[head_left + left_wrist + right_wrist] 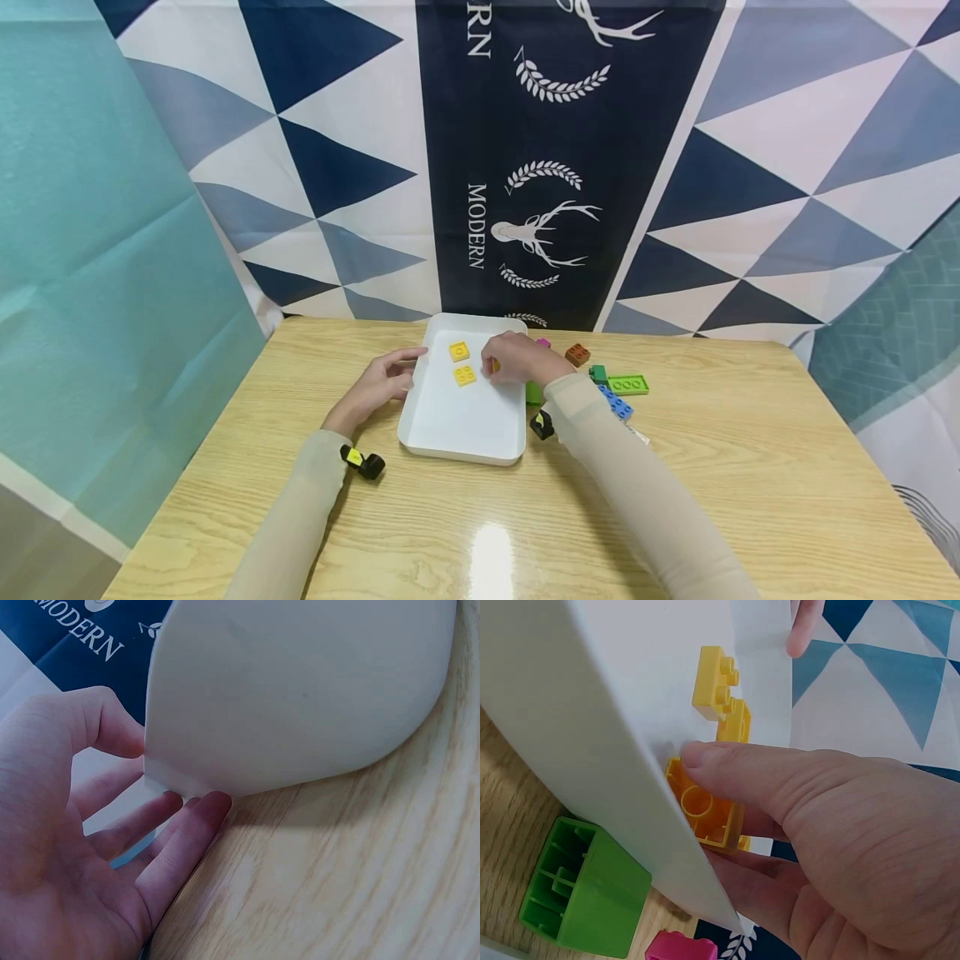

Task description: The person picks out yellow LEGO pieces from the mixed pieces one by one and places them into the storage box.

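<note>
In my right hand (pixel 517 358) I pinch a yellow toy brick (pixel 705 802) between thumb and fingers, just inside the tray's right wall. Its hollow underside shows in the right wrist view. Two more yellow bricks, one farther back (pixel 459 351) and one nearer (pixel 465 376), lie on the floor of the white tray (pixel 465 425). My left hand (pixel 378 387) holds the tray's left edge, with thumb and fingertips against it in the left wrist view.
Right of the tray lie a green brick (pixel 592 889), a pink brick (pixel 681 946), a brown brick (pixel 577 354), a blue brick (pixel 617 403) and a flat lime-green piece (pixel 628 384). A patterned cloth (pixel 352 167) hangs behind the wooden table (pixel 750 433).
</note>
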A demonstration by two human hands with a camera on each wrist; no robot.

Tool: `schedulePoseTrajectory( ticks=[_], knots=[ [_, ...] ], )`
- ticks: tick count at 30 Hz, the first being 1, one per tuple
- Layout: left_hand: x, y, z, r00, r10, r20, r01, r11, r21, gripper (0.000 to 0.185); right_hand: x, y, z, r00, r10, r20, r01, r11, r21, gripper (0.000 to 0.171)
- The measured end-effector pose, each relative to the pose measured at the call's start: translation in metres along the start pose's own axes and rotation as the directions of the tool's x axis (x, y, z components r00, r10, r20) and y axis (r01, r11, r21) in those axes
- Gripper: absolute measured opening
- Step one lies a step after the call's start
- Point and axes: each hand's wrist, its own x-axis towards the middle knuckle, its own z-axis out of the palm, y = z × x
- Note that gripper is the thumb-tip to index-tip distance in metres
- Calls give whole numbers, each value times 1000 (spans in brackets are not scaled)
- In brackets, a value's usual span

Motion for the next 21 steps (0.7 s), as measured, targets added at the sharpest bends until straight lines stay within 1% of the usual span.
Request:
schedulePoseTrajectory(
  ticks=[6,11,21],
  knots=[
    [0,1,0,1000,-3,-5,3,1000,-1,73,-1,-1,-2,1000,-8,8,8,1000,3,7],
    [0,2,1,1000,-21,-17,21,1000,-8,73,-4,-3,-3,1000,1,21,-1,1000,6,10],
    [-1,4,1,999,-28,-19,28,1000,-4,72,-9,-10,-14,994,77,71,-79,997,20,13]
  ],
)
